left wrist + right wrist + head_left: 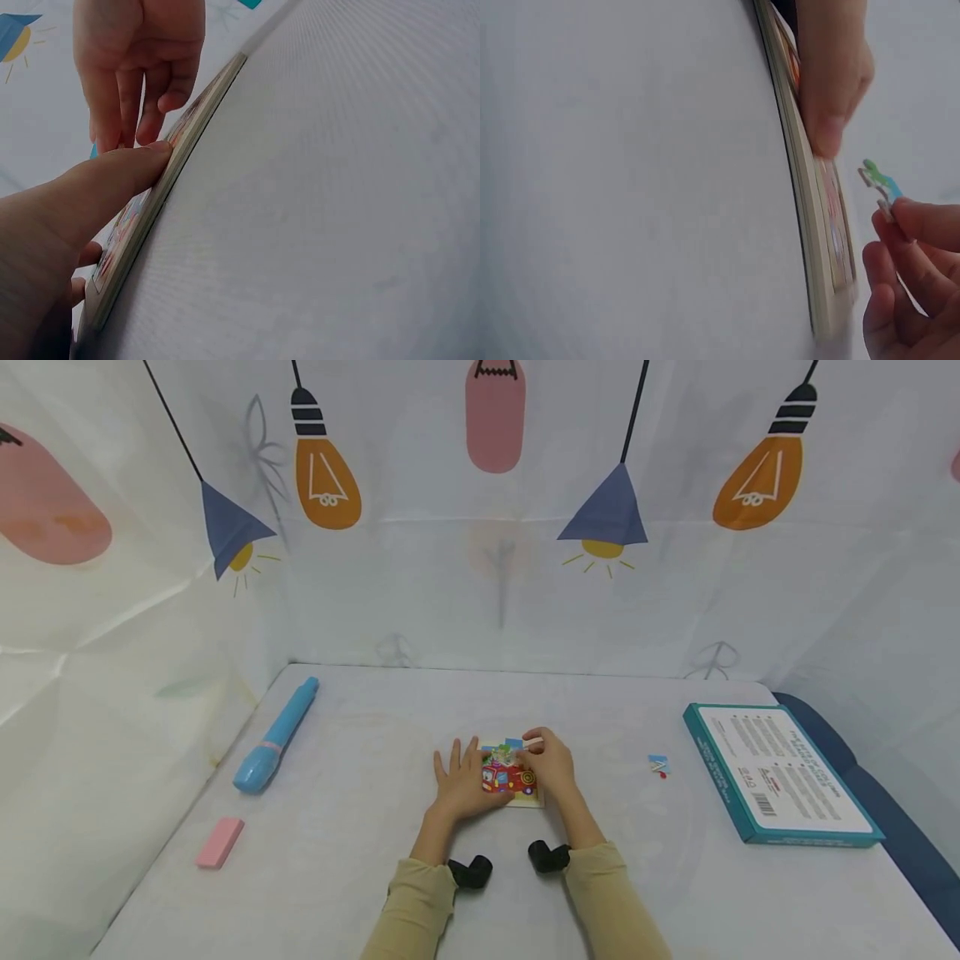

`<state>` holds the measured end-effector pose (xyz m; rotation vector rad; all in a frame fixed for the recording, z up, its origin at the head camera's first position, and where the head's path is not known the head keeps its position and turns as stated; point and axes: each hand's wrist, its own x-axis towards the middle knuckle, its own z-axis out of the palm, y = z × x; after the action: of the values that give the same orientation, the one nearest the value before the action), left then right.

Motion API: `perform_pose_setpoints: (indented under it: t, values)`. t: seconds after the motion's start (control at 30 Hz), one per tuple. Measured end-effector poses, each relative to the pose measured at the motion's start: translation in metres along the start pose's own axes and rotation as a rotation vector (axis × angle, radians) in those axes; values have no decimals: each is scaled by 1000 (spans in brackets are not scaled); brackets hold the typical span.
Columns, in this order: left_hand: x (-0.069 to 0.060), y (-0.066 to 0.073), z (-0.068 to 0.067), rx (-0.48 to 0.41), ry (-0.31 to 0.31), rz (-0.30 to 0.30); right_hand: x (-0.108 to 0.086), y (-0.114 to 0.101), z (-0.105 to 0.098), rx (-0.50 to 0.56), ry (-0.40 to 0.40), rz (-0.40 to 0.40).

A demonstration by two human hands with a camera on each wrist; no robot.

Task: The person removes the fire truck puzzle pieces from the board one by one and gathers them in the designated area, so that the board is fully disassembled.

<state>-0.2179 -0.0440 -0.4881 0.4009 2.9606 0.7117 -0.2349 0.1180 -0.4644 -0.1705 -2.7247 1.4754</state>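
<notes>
A small jigsaw puzzle board with a red vehicle picture lies on the table. My left hand rests at its left side, fingers spread and fairly straight. Its thumb presses on the board near the front edge. Above the board's upper right part, my right hand pinches a small puzzle piece with green and blue on it, between thumb and fingertips. In the right wrist view that piece is held apart from the board. Fingers cover parts of the picture.
Another puzzle piece lies alone to the right. Beyond it is a teal-edged box. On the left are a blue microphone-shaped object and a pink block. A patterned white curtain hangs behind the table.
</notes>
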Motion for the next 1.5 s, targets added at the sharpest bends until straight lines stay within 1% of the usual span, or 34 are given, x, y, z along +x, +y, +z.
perform_pose_setpoints:
  t: [0.1,0.5,0.7,0.9,1.03,1.2,1.33,1.5]
  values:
    - [1,-1,1,7,4,-2,2,1,-7,32,18,20]
    - [1,-2,3,14,14,7,5,21,-37,60,67,109]
    - [1,-2,3,12,5,0,5,30,-53,87,74,143]
    - [1,-2,3,10,6,-2,6,40,-67,114,80,161]
    - [0,-1,2,9,6,-1,5,47,-76,109,86,172]
    - [0,-1,3,9,8,1,3,56,-86,70,98,189]
    - [0,-1,2,14,10,2,2,59,-92,41,110,225]
    - [1,-2,3,20,1,-1,0,63,-98,28,149,262]
